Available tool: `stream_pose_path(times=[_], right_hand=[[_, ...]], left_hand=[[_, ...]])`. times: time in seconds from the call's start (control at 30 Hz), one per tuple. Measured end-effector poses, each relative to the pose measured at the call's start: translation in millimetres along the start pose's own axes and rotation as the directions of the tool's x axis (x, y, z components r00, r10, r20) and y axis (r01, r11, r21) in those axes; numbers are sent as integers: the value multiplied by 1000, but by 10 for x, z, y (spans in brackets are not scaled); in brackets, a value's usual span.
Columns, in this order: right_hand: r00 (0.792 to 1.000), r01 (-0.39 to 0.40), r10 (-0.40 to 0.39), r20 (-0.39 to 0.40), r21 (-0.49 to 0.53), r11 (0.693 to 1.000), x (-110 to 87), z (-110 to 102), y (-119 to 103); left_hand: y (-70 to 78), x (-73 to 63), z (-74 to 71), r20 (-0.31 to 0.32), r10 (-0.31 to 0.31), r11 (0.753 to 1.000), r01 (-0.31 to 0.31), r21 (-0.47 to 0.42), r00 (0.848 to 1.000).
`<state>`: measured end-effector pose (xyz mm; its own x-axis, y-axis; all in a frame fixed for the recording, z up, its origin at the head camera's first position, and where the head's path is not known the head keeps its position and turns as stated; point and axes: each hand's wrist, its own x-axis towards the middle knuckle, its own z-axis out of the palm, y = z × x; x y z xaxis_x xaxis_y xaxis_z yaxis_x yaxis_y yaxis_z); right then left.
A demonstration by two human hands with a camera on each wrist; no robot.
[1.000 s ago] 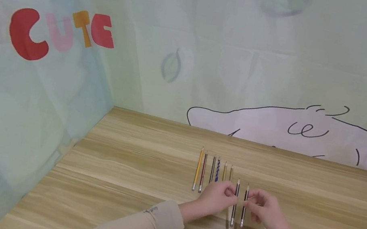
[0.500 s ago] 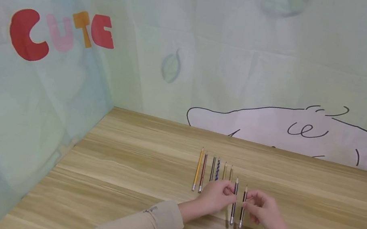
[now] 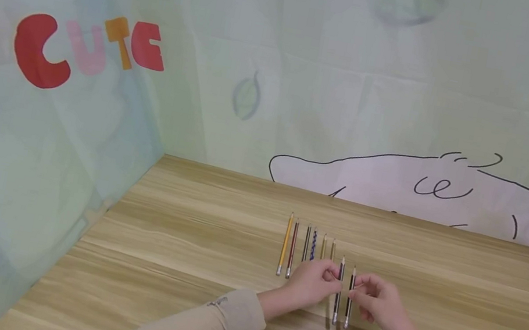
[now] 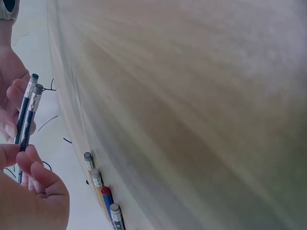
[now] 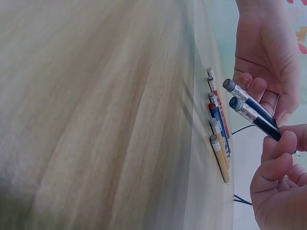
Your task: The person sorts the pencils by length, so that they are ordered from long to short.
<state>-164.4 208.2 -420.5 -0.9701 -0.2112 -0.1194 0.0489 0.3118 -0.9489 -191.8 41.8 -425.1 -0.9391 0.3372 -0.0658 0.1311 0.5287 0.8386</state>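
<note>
My left hand (image 3: 313, 282) pinches a dark pencil (image 3: 337, 302) between thumb and fingers. Just to its right, my right hand (image 3: 380, 303) pinches another dark pencil (image 3: 348, 307). Both are raised above the table, nearly parallel, with sharpened tips pointing away and eraser ends toward me. A narrow gap separates them in the head view; the right pencil's tip sits slightly lower there. In the right wrist view, the eraser ends show close together above the fingers of the right hand (image 5: 280, 187). Part of the pencil row is hidden behind my left hand.
Left of the held pencils lies a row on the wooden table (image 3: 176, 244): a yellow pencil (image 3: 284, 245), a dark red pencil (image 3: 292, 249), a black pencil (image 3: 306, 243), a blue patterned pencil (image 3: 313, 244) and two gold ones. Printed cloth walls (image 3: 208, 61) stand behind and left.
The right hand's pencil has shifted slightly left, narrowing the gap to the left hand's pencil, and its tip appears a little lower. The pencils in the row have not moved.
</note>
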Motion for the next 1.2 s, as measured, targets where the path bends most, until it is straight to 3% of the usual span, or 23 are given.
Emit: stream_pose_path(times=[0.5,0.8,1.2], right_hand=[[999,-35,34,-23,-20,999,45,-35,12],[998,-45,43,-41,-43,998,148,-124,-10],[995,-74,68,-78,-66,995,291,-193,-36]], left_hand=[[28,44,-5,0,-30,1000,30,2,1000],[48,205,-9,-20,-56,998,56,-1,998],[122,427,-70,-39,-109,988,113,101,993]])
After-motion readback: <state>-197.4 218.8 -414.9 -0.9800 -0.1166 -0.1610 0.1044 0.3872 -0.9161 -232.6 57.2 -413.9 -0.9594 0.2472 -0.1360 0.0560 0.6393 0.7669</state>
